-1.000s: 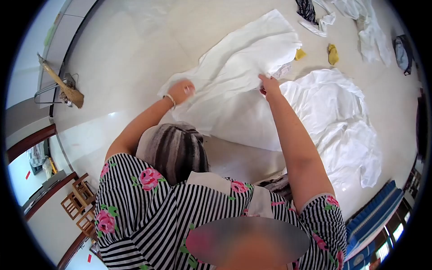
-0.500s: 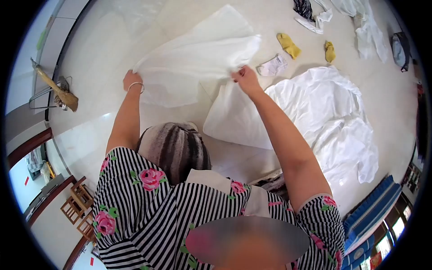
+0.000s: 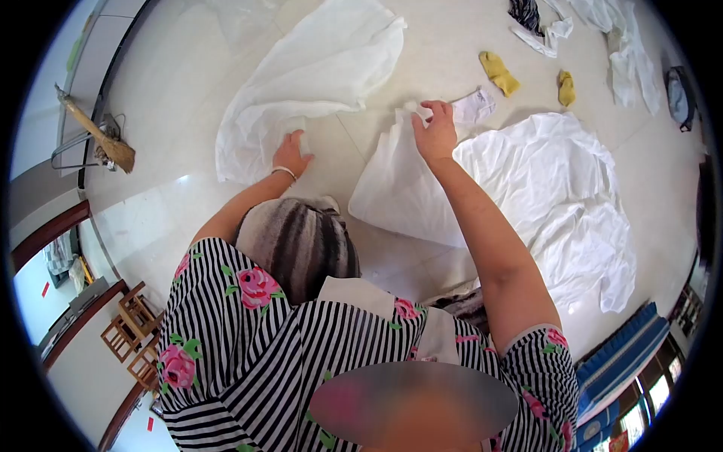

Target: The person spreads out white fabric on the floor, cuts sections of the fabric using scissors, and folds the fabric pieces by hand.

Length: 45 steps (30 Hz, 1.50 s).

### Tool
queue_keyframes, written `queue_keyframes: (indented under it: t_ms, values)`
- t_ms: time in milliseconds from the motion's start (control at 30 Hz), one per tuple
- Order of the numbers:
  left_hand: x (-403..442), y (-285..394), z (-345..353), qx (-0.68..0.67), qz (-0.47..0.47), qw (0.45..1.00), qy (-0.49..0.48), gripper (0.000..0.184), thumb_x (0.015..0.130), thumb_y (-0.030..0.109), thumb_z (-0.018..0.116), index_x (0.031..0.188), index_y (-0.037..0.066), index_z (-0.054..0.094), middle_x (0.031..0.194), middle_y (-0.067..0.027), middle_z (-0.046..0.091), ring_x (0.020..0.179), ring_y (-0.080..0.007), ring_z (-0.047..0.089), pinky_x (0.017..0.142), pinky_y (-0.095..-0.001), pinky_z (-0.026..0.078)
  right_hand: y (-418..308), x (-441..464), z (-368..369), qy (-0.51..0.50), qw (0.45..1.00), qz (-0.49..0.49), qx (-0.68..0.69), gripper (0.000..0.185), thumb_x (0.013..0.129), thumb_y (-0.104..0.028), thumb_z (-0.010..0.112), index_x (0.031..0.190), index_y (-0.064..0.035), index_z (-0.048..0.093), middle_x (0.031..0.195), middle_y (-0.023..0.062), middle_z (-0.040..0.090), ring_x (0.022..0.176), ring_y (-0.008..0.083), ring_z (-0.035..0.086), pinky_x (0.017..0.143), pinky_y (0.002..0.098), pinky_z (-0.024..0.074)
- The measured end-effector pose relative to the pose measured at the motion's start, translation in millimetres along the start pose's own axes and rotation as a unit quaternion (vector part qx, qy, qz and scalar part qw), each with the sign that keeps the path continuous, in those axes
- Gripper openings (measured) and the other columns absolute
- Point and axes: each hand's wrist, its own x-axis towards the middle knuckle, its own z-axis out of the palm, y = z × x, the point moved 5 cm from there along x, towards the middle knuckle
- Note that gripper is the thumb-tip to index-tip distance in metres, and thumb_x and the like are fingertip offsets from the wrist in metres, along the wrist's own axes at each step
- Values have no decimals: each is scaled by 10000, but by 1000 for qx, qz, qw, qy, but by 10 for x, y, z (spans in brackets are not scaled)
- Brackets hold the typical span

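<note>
A thin white cloth lies spread and rumpled on the floor ahead of me. My left hand, with a bracelet at the wrist, is at its near edge, thumb apart from the fingers and fingertips touching the fabric. To the right, a large white cloth lies crumpled in a heap. My right hand is at the raised left corner of this heap, thumb and forefinger curled around a bit of its fabric. Just beyond that hand lies a pale sock, partly hidden behind the fingers.
Two yellow socks lie farther off, with dark and white garments behind them. A broom rests at the left wall near wooden stools. Blue striped cushions are at the lower right.
My left hand has let go of the thin cloth's left edge and moved right and nearer. My right hand has moved right, off that cloth, which has settled on the floor.
</note>
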Motion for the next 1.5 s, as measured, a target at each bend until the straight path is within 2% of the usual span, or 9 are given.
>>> queue_keyframes:
  t_ms: [267,367,733,867,967,1100,1200,1300,1500]
  values:
    - [-326,184,271,78,254,939,-218,311,709,62,550,1016,109,564,908,-78,604,838,-253,583,720,-371,473,-297,6,395,-88,959,-190,-192,445,752,-244,633,1148,-77,518,1227,54,489,1058,257,500,861,374,424]
    - [-407,536,-151,62,362,929,48,394,704,80,559,1095,132,537,1114,-83,535,1043,-273,507,860,-393,430,-235,-14,548,-174,930,-168,-277,456,758,-267,623,1155,-67,519,1168,60,542,1075,266,497,880,382,414]
    - [546,600,-114,157,141,977,-8,741,754,55,560,1402,207,234,1446,-99,208,1330,-326,203,1037,-477,285,-348,-377,31,-438,884,-124,-107,312,803,-343,590,875,-49,664,863,133,651,853,273,617,746,375,488]
    - [581,397,-24,203,179,959,82,736,732,0,548,1384,201,271,1425,-111,232,1300,-334,245,990,-442,341,-6,-515,-605,-523,842,126,21,436,792,-407,610,958,-4,621,970,144,627,899,262,608,746,378,483]
    - [298,442,-273,194,165,950,180,606,740,-17,505,1300,190,399,1314,-92,381,1208,-305,369,871,-414,448,593,-294,-876,-206,963,-53,-165,421,796,-370,622,1030,-22,587,1064,139,587,960,246,582,788,395,457]
    - [-17,173,-137,43,158,978,133,386,726,-17,504,1078,130,566,1052,-74,559,1019,-266,513,772,-383,478,-227,240,-1029,9,976,-197,-93,291,818,-235,576,1036,-43,577,970,163,603,913,283,584,782,404,450]
    - [-251,189,-129,-33,189,975,116,264,735,-5,501,948,103,615,926,-70,603,915,-255,564,739,-372,485,100,684,-18,-118,980,59,146,236,836,-189,543,1014,-36,569,901,137,611,798,257,615,655,371,458]
    - [-396,295,-181,-94,201,970,102,224,731,-16,492,884,83,623,878,-91,603,850,-284,581,711,-382,487,179,507,767,-254,858,316,316,188,867,-204,520,916,-27,563,825,114,596,692,212,615,523,349,445]
    - [-524,375,-184,-35,309,942,129,145,703,10,522,790,96,600,829,-66,600,817,-249,589,656,-375,484,203,356,1163,-217,721,444,485,312,883,-300,531,1018,-21,559,917,73,584,669,157,542,563,322,436]
